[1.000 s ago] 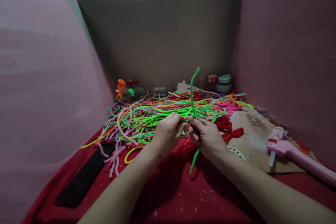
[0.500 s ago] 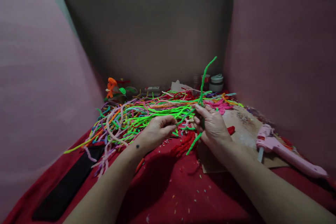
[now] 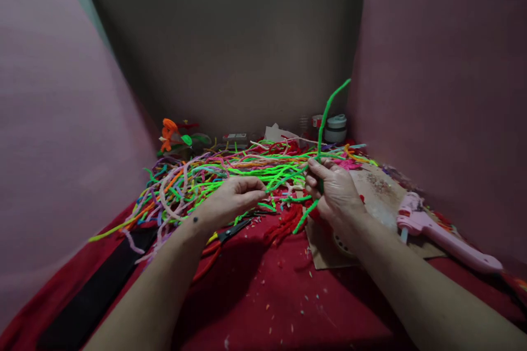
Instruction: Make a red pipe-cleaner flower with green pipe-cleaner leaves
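Note:
Green pipe cleaners [image 3: 322,126] are gripped in my right hand [image 3: 335,186], one end rising above the fist and another poking out below it. From that grip a green strand runs left to my left hand [image 3: 236,197], which pinches its end between thumb and fingers. Behind and around my left hand spreads a big pile of coloured pipe cleaners [image 3: 263,173], bright green in the middle. Red pipe cleaners [image 3: 284,227] lie below and between my hands. Scissors [image 3: 224,236] with red and yellow handles rest beside my left wrist, partly hidden by the forearm.
A pink glue gun [image 3: 436,227] lies on cardboard [image 3: 325,255] at the right. A black strip [image 3: 102,285] lies at the left on the red cloth [image 3: 263,307]. Behind the pile are an orange pipe-cleaner flower [image 3: 168,134] and a lidded container [image 3: 336,129]. Panels stand around.
My left hand has drawn slightly left with the strand, farther from my right hand. The scissors show more now. The view has shifted a little.

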### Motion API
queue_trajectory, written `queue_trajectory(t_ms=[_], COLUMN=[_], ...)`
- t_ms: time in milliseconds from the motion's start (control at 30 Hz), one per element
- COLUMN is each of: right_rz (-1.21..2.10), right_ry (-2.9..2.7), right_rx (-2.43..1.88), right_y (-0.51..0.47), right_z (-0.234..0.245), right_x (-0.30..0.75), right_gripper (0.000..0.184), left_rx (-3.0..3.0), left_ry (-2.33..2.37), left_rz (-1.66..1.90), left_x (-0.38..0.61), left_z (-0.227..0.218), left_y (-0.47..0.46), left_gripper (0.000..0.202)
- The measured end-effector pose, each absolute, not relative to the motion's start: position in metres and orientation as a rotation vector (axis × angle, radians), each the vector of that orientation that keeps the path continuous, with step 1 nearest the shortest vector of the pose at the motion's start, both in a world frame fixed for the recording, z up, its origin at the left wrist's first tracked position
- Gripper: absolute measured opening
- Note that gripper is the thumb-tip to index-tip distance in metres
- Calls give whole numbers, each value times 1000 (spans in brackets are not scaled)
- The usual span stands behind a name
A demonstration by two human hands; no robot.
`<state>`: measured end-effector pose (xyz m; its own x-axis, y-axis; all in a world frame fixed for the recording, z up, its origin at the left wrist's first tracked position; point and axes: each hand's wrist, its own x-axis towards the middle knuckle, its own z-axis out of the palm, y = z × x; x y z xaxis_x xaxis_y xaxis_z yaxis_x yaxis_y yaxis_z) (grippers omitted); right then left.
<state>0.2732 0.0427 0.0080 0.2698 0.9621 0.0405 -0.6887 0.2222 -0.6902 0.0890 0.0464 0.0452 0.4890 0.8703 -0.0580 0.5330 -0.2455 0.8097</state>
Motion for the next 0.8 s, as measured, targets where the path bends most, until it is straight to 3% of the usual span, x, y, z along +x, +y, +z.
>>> queue_trajectory(t_ms=[333,533,800], right_rz=[1148,1193,1295], right_ry=[-474,-378,-386], right_rx=[-740,-672,-593], right_y=[45,48,50], right_z=[8,13,19], right_x=[270,279,291], right_gripper=[20,24,21], left_rx=[1734,1925,1507], left_ry=[1029,1193,1045], left_rz=[491,693,525], left_x=[70,77,77], left_z=[47,47,31], left_y=[58,56,65], left_gripper=[25,21,21])
